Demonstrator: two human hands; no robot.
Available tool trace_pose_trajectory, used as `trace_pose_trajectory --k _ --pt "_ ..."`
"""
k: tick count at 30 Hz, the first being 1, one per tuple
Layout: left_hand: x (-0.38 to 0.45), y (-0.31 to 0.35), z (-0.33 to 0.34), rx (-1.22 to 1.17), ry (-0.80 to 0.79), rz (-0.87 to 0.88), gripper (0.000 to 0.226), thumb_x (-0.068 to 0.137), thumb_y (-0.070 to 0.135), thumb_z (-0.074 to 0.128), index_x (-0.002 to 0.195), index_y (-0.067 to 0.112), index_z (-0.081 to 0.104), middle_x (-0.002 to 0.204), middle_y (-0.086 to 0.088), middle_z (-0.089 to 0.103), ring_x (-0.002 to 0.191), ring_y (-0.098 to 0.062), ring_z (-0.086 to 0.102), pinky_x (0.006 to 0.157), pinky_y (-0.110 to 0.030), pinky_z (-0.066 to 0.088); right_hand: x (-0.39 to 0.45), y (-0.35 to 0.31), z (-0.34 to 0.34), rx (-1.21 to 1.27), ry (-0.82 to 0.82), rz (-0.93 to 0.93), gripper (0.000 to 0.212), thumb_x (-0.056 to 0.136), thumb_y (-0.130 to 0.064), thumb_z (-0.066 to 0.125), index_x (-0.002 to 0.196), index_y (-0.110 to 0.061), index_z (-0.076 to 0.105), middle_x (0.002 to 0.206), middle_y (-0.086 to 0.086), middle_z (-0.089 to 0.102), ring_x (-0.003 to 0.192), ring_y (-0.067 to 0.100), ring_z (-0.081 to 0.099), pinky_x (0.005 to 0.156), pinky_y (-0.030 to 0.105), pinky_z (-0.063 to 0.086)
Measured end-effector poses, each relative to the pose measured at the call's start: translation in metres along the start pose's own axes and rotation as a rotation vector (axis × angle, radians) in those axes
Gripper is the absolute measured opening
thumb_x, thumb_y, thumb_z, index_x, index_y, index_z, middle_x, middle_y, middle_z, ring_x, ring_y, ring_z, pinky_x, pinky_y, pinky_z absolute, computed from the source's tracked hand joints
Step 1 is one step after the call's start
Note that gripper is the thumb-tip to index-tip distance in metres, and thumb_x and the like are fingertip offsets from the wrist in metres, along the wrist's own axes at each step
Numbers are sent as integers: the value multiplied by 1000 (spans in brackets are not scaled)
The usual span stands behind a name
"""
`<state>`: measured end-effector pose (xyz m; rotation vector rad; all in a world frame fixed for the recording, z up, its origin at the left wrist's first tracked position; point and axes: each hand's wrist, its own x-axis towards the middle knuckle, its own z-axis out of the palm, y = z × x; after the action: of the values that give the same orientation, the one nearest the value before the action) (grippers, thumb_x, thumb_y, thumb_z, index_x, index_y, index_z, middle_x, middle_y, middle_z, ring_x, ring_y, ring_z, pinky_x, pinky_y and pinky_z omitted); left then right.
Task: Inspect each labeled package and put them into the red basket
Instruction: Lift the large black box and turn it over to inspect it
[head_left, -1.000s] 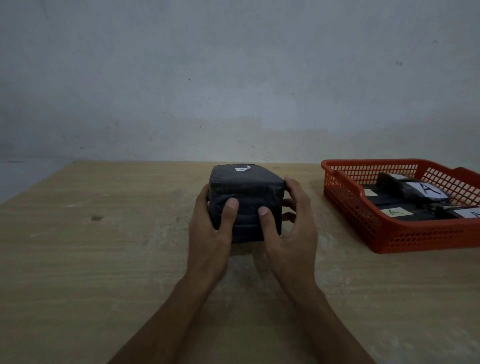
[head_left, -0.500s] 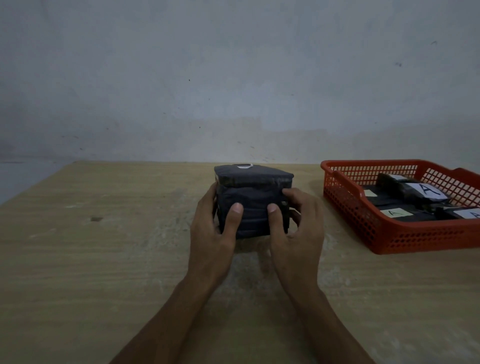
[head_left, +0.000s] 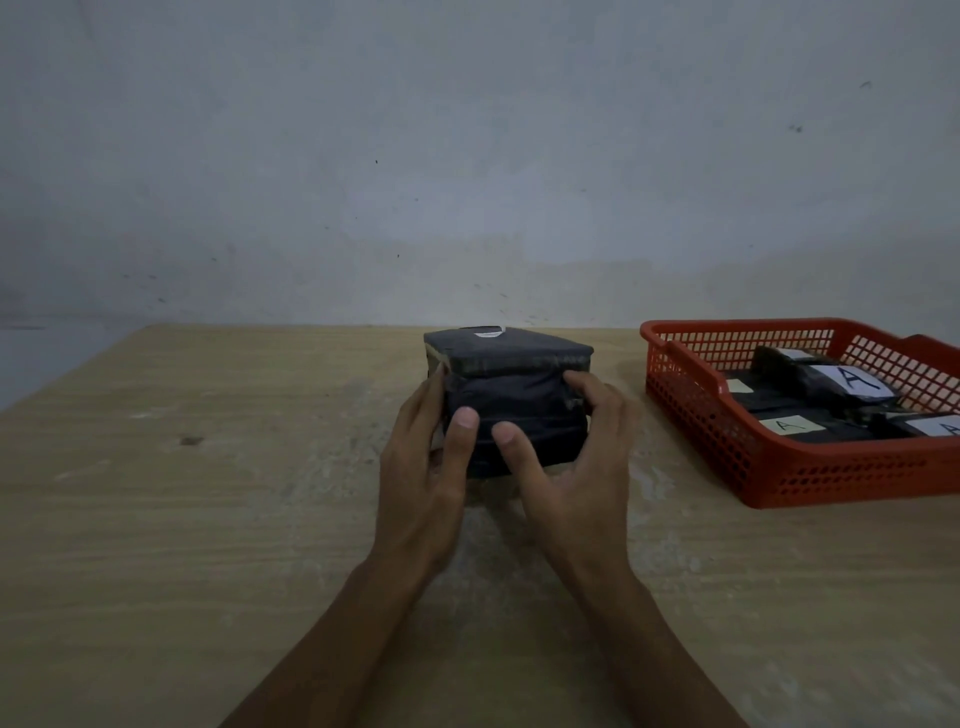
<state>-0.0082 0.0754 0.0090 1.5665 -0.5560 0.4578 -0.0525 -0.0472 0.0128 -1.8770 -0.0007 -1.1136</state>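
Packages (head_left: 511, 395) stacked at the counter's (head_left: 208, 519) centre are grasped by left hand (head_left: 423, 478) and right hand (head_left: 576, 467); red basket (head_left: 779, 467) at three o'clock.

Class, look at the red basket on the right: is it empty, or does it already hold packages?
Not empty. The red basket already holds several dark packages, some with paper labels marked A.

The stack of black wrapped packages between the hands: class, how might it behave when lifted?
The stack of black packages may shear: its top package already sits skewed. The wrap looks smooth, perhaps slippery. Both hands, left hand and right hand, grip its sides, suggesting bulk.
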Motion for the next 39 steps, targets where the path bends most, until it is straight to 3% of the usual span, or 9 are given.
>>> trace_pose_trajectory --k 6,13,17,20,21,25,30,36,39 --pt "-2 -6 2 103 -15 -5 67 94 63 32 146 23 45 149 6 47 137 -6 42 111 -42 42 0 2 1 -58 6 54 102 67 -71 69 151 -29 26 145 -4 29 129 1 33 99 2 30" --pt "-5 -5 4 107 -72 -16 51 94 59 29 138 38 45 147 13 47 135 1 42 113 -37 40 0 8 1 -158 26 93 117 68 -53 86 155 -38 11 159 1 21 145 13 23 107 29 30" --pt "-3 -4 7 69 -44 -56 52 98 59 29 136 33 53 140 14 52 128 5 46 109 -28 42 2 6 0 -170 95 93 111 70 -46 85 157 -31 18 157 0 26 139 2 23 96 -3 21" --pt "-2 -5 9 154 14 -153 56 95 61 30 141 33 44 141 13 44 110 14 46 97 -6 37 2 3 -1 -51 135 115 103 71 -53 77 156 -32 21 153 -8 30 136 -9 26 96 -8 20" --pt "-1 -9 8 152 52 -216 62 92 62 31 145 31 40 144 10 40 109 10 45 96 -8 37 2 3 -1 9 143 130 100 71 -56 73 155 -34 23 151 -12 31 136 -12 27 98 -6 22" --pt "8 -20 0 -88 255 -432 72 91 66 43 151 30 25 149 -1 36 127 -19 48 105 -45 46 0 0 0 206 132 203 92 72 -61 68 153 -40 27 152 -16 35 140 -4 35 106 15 35" --pt "17 -18 -7 -476 379 -554 71 94 47 56 151 40 14 149 -2 40 119 -31 58 76 -50 60 -1 -2 -1 360 102 277 84 73 -56 66 150 -35 38 147 -8 47 133 9 51 105 36 52" --pt "22 -22 -14 -752 409 -697 70 87 50 66 146 33 33 138 -6 51 108 -32 62 71 -54 60 6 -2 -6 537 129 355 80 71 -49 69 145 -27 49 138 -2 58 119 12 63 90 28 59" --pt "23 -17 -17 -793 340 -737 32 89 51 61 118 38 56 129 -8 58 109 -34 62 77 -55 58 11 0 -7 622 199 404 61 79 -32 65 138 -20 55 129 2 64 111 16 67 76 21 58"
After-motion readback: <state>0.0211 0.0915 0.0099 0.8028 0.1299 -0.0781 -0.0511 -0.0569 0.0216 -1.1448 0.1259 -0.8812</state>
